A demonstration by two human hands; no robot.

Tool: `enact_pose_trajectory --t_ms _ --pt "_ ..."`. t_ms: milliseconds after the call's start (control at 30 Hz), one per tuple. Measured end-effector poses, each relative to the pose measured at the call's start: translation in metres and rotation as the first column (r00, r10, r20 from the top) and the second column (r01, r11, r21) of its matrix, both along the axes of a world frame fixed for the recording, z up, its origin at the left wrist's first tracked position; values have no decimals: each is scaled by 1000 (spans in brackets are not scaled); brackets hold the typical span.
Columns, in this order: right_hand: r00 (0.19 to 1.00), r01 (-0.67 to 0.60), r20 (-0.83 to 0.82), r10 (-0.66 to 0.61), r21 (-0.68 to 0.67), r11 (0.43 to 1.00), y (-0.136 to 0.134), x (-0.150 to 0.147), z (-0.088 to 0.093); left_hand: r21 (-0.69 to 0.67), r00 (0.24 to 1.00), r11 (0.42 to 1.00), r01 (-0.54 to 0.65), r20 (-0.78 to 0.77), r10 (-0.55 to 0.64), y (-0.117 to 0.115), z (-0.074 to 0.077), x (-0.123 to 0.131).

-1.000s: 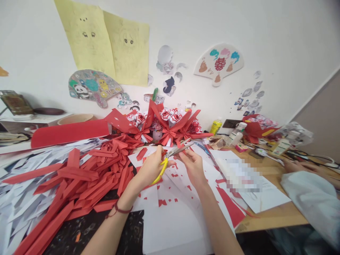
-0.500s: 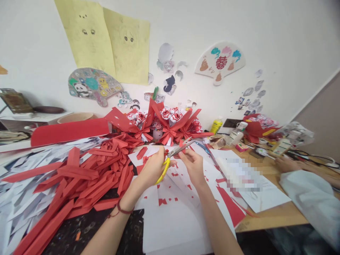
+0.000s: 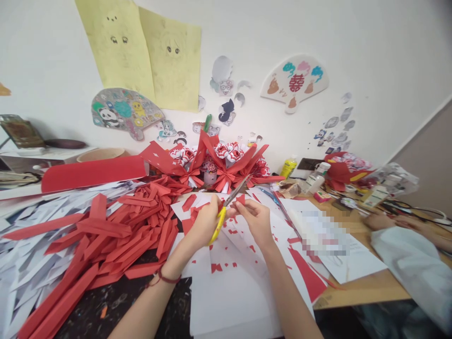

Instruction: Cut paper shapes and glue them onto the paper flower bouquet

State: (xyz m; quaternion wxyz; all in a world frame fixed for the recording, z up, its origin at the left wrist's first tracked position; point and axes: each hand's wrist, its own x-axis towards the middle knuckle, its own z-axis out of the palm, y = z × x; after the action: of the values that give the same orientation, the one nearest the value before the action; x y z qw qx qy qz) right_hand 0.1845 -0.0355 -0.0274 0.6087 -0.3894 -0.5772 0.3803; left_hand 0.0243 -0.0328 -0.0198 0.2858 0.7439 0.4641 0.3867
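My left hand (image 3: 205,222) is closed around yellow-handled scissors (image 3: 221,227), whose metal blades point up and to the right and look nearly together. Facing it, my right hand (image 3: 256,220) pinches a small piece of red paper (image 3: 240,199) between thumb and fingers, just beside the blades. Beneath both hands lie white paper sheets (image 3: 233,301) scattered with small red scraps (image 3: 216,268). A pile of folded red paper strips (image 3: 116,235) sits left of my left hand.
White paper strips (image 3: 31,263) spread at far left beside a red paper roll (image 3: 95,174). Red paper bouquets (image 3: 226,174) stand against the wall. Bottles (image 3: 317,178) and a printed sheet (image 3: 363,259) are on the right, near another person's sleeve (image 3: 413,268).
The scissor blades have swung more upright, off the red paper they lay across. My right hand still pinches the paper, and both hands stay nearly in place.
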Motion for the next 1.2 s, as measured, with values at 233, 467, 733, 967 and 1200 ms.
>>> enact_pose_trajectory --t_ms 233,467,733,967,1200 --pt "988 -152 -23 151 -123 981 -1 3 1 -140 913 988 -65 390 115 3 9 -2" --pt "971 -238 7 241 -131 962 -4 1 4 -104 818 991 88 575 -12 -2 16 1" --pt "990 -126 -79 119 -82 989 -2 3 3 -76 880 996 34 474 6 -1 13 -3" --pt "969 27 -246 -20 26 999 0 6 4 0 995 996 95 -23 -95 3 13 -30" --pt "954 -76 -279 106 114 991 -1 6 5 -49 970 976 211 -112 -215 2 21 -35"
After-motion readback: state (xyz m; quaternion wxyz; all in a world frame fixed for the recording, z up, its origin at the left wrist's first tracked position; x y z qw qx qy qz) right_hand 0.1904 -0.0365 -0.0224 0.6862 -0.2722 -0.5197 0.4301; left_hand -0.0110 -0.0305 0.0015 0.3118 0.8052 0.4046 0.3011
